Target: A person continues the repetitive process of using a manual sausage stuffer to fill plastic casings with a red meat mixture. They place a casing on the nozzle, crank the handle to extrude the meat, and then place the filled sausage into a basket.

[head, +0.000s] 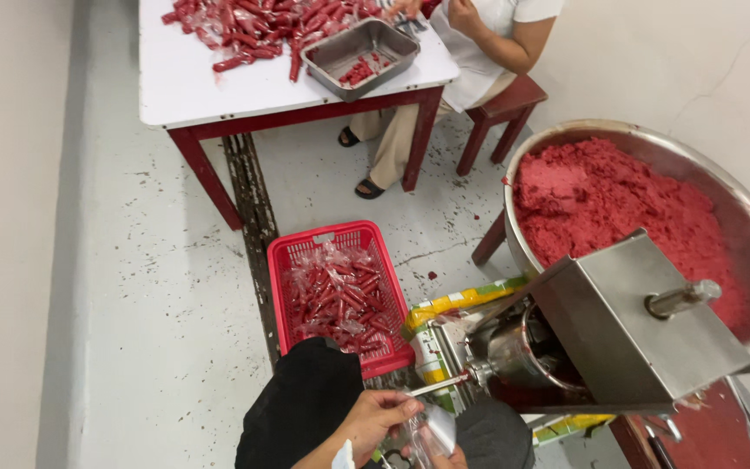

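Left hand (pixel 375 419) at the bottom edge of view, fingers curled and pinching the mouth of a clear plastic casing (pixel 431 432). Casing lying just below and touching the tip of a thin metal nozzle (pixel 438 384). Nozzle long axis running low-left to upper-right, free end pointing left and slightly down toward the left hand, root joined to the steel filling machine (pixel 618 334). Casing crumpled and see-through; own long axis not determinable.

Right hand (pixel 449 459) mostly cut off by the lower frame edge; only knuckles visible under the casing, touching it. Grip state of right hand not determinable.

Machine hopper tilted, crank handle (pixel 683 299) projecting upper-right. Large steel bowl (pixel 740 208) behind the machine, filled with red ground mixture (pixel 605 200), right rim cut off by the frame. Yellow-green packaging (pixel 453 302) partly hidden beneath the machine.

Red plastic basket (pixel 281 291) on the floor, left of the nozzle, holding filled red pieces in clear wrap; near corner hidden by a dark-clothed knee (pixel 301 408).

Farther off, white tabletop (pixel 193 78) on red legs, carrying a heap of red pieces and a steel tray (pixel 359 54). Another person seated on a red stool (pixel 505 108) there, seen only from the shoulders down; hands (pixel 462 13) near the tray, partly out of frame.
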